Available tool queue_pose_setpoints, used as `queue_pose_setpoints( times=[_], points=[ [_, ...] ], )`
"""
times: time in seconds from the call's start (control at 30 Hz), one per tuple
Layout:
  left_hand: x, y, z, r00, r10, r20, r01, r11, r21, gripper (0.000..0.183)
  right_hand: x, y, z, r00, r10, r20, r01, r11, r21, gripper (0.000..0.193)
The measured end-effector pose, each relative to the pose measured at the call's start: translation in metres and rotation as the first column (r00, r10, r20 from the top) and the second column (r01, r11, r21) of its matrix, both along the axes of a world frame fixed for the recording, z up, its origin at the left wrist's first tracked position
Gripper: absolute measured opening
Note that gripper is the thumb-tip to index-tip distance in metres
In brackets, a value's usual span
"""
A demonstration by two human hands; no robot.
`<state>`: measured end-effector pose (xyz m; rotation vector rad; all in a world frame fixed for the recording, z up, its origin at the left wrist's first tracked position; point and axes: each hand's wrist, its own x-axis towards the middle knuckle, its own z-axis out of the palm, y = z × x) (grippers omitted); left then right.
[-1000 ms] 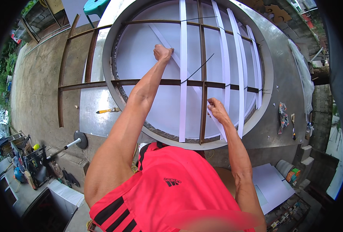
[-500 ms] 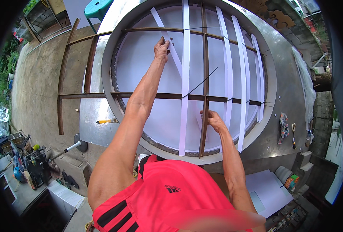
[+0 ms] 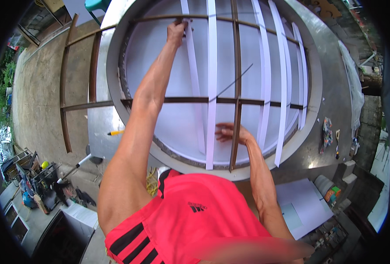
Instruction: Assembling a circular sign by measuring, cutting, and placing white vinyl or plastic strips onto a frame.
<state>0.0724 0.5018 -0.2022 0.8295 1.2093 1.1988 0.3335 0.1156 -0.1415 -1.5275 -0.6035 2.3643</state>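
Observation:
My left hand (image 3: 176, 33) is closed around the upper part of a loose white strip (image 3: 195, 83), just below the far brown metal bar. The strip runs beneath the nearer brown crossbar (image 3: 186, 100) and slants slightly, its lower end near the inner rim of a large round grey frame (image 3: 314, 83). Reaching under the lengthwise brown bar (image 3: 237, 57), my right hand (image 3: 236, 133) has its fingers spread and holds nothing. Between the loose strip and that bar lies a fixed-looking white strip (image 3: 211, 79). More white strips (image 3: 265, 79) cross the bars to the right, and a thin dark wire (image 3: 236, 80) sticks up.
The frame rests on a metal-topped table (image 3: 331, 101). A yellow-handled tool (image 3: 115, 132) lies at its left, a rag (image 3: 327, 132) and scissors-like tool (image 3: 337, 143) at its right. Brown bars (image 3: 64, 88) project left. A white panel (image 3: 302, 207) stands low at right.
The loose strip has swung closer to parallel with the fixed strip, its lower end shifting left. My right hand has let go of it and opened. The view has shifted slightly.

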Motion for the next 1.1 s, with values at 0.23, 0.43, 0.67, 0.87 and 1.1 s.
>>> queue_pose_setpoints(
  times=[0.23,0.43,0.67,0.87,1.1],
  points=[
    [-0.008,0.010,-0.020,0.988,-0.005,-0.157,0.020,0.995,0.095,0.022,0.008,-0.030,-0.007,0.920,-0.391,-0.014,0.387,0.914,-0.122,0.046],
    [0.011,0.000,-0.006,0.997,-0.058,0.060,0.051,0.992,0.119,0.059,0.025,-0.042,0.003,0.801,-0.582,0.141,0.579,0.813,0.068,0.035],
    [0.010,0.020,0.008,0.872,0.002,0.490,0.000,1.000,-0.004,0.054,0.016,-0.049,-0.004,0.794,-0.579,0.187,0.582,0.812,0.043,0.027],
    [-0.005,0.039,-0.019,0.956,0.100,0.274,-0.064,0.989,-0.135,0.046,0.009,-0.061,0.009,0.781,-0.516,0.353,0.533,0.844,0.054,0.027],
    [-0.044,-0.039,-0.013,0.922,-0.373,0.103,0.382,0.921,-0.083,0.061,-0.017,-0.068,0.091,0.411,-0.519,0.749,-0.109,0.788,0.606,0.014]
  ],
)
